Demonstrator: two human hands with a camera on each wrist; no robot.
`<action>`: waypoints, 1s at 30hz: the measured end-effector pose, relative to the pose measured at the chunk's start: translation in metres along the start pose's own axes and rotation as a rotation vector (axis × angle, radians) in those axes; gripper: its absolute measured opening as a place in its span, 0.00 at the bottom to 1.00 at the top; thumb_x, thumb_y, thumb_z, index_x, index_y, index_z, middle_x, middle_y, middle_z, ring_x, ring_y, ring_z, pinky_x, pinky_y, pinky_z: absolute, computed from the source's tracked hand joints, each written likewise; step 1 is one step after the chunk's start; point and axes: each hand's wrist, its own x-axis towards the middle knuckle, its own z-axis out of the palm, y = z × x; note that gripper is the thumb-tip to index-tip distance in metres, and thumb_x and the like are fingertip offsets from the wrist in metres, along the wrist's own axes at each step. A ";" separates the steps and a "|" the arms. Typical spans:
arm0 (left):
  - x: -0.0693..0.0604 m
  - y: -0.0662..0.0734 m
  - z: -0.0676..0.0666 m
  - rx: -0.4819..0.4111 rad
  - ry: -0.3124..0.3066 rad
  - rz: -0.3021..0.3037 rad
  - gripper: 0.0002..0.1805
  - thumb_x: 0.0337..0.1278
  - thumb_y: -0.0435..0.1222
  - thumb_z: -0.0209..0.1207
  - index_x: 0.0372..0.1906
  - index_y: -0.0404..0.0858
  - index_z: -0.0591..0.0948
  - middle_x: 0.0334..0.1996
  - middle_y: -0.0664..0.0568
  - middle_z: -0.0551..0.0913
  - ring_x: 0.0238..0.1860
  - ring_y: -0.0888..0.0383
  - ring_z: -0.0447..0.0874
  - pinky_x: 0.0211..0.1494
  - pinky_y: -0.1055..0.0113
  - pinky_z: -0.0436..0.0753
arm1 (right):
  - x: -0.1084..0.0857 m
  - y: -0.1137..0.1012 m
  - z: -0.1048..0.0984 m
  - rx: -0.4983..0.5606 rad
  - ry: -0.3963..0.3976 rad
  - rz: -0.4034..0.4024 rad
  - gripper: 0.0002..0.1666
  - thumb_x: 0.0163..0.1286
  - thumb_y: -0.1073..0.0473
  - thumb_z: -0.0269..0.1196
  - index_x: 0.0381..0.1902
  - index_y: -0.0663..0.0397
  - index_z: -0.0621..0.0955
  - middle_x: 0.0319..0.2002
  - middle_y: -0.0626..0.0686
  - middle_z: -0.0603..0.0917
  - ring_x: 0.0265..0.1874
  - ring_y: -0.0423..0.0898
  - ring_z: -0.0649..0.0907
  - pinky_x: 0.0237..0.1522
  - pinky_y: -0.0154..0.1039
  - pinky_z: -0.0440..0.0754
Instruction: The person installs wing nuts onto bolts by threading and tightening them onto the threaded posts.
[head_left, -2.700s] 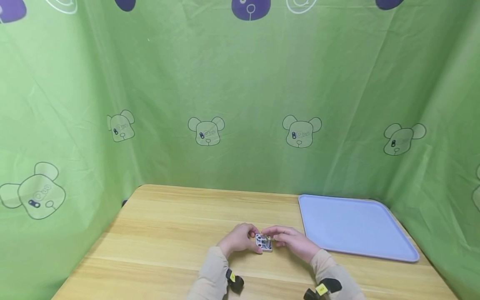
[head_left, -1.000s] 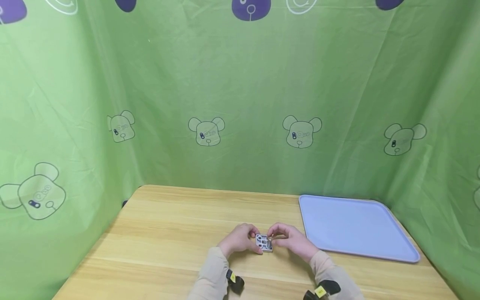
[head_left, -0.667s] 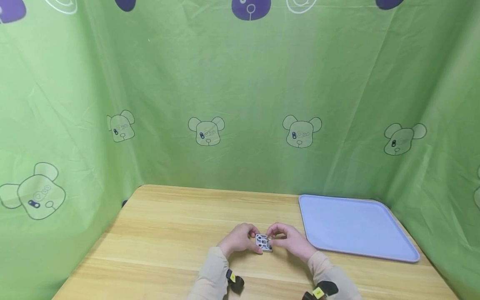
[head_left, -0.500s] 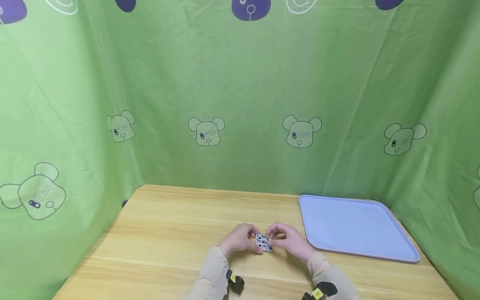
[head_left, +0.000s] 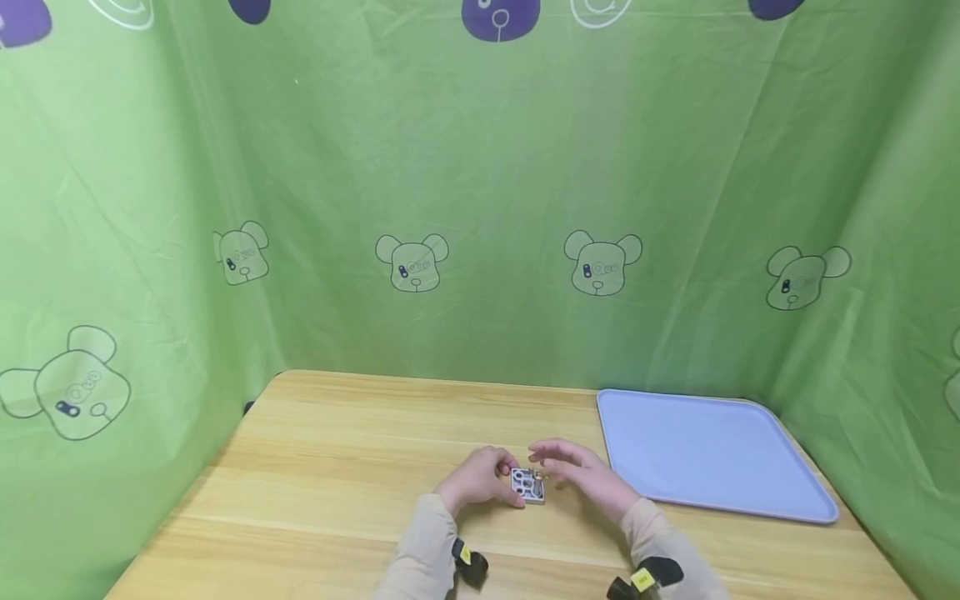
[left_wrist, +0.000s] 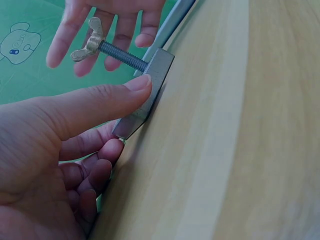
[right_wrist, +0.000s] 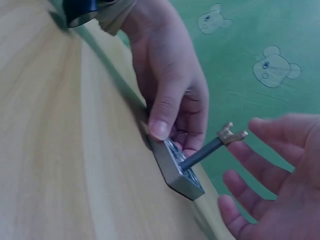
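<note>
A small square metal block with round holes and recesses in its upper face lies on the wooden table. My left hand holds it at the left side, thumb on the near edge and curled fingers at the far one. From the block rises a threaded wing bolt with a brass-coloured wing head, clearly seen in the left wrist view. Around that head my right hand is spread, fingers loosely bent and pinching nothing. Whether a fingertip brushes the wing cannot be told. The bolt's lower end is hidden inside the block.
A pale blue tray lies at the right rear of the wooden table. Green cloth printed with bear heads hangs behind and at both sides. Each wrist carries a black camera on a strap.
My right fingers, pinched on the wing bolt's head a half second ago, have let go and spread apart. The left hand and the block have stayed in place.
</note>
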 end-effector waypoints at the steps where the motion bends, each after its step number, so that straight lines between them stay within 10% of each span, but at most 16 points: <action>1: 0.000 0.000 0.000 0.000 0.000 0.000 0.26 0.29 0.36 0.78 0.42 0.40 0.81 0.35 0.55 0.77 0.36 0.61 0.71 0.44 0.69 0.71 | -0.001 0.000 -0.001 0.020 -0.026 0.000 0.25 0.74 0.53 0.53 0.65 0.56 0.72 0.62 0.64 0.76 0.56 0.45 0.78 0.55 0.49 0.75; 11: 0.001 -0.001 -0.001 0.001 -0.012 0.001 0.27 0.30 0.37 0.78 0.43 0.39 0.81 0.35 0.55 0.76 0.37 0.60 0.71 0.44 0.68 0.72 | -0.002 0.006 -0.006 0.094 -0.162 0.017 0.25 0.74 0.55 0.52 0.65 0.59 0.72 0.66 0.62 0.73 0.57 0.36 0.77 0.59 0.45 0.72; 30: 0.000 0.000 -0.002 0.017 -0.009 0.003 0.26 0.29 0.37 0.78 0.41 0.40 0.82 0.35 0.55 0.77 0.37 0.60 0.71 0.44 0.68 0.71 | 0.001 0.009 -0.003 0.095 -0.106 0.017 0.22 0.68 0.60 0.58 0.58 0.66 0.75 0.54 0.53 0.81 0.49 0.40 0.79 0.52 0.40 0.75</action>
